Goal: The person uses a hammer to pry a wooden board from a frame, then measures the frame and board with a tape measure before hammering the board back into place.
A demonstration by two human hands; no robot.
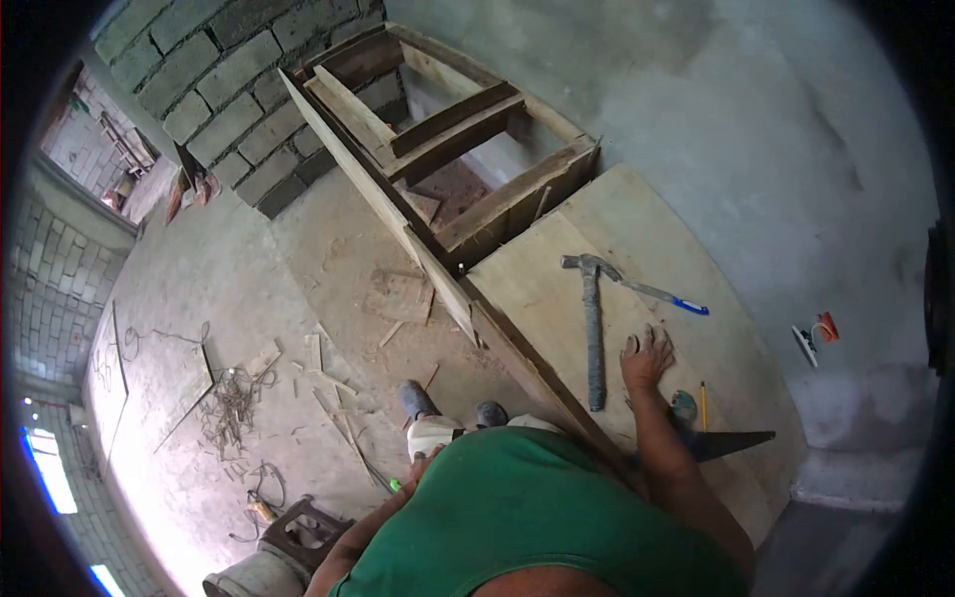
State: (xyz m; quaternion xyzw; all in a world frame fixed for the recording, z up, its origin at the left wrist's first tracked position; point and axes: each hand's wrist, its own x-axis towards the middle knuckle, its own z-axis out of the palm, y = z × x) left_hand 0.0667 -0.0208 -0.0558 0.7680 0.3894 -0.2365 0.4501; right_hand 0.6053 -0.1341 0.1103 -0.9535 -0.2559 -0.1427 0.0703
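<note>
My right hand (647, 360) lies on the plywood sheet (542, 289) with its fingers spread, holding nothing. Just left of it is a hammer (594, 338) with a wrapped handle. Across the hammer's head end lies a blue-ended tool with a long dark part (667, 296). A yellow pencil (703, 406) and a small round greenish thing (683, 406) are by my right forearm, which partly covers a dark saw blade (731, 444). My left hand (426, 465) hangs low beside my leg, partly hidden by my green shirt; a bright green bit (396, 485) shows near it.
An open wooden frame (453, 139) with crosspieces extends from the plywood to the block wall (234, 85). Wood offcuts (343, 418) and a tangled heap (242, 408) litter the floor on the left. A bucket (254, 575) and a dark plastic piece (303, 527) stand at lower left.
</note>
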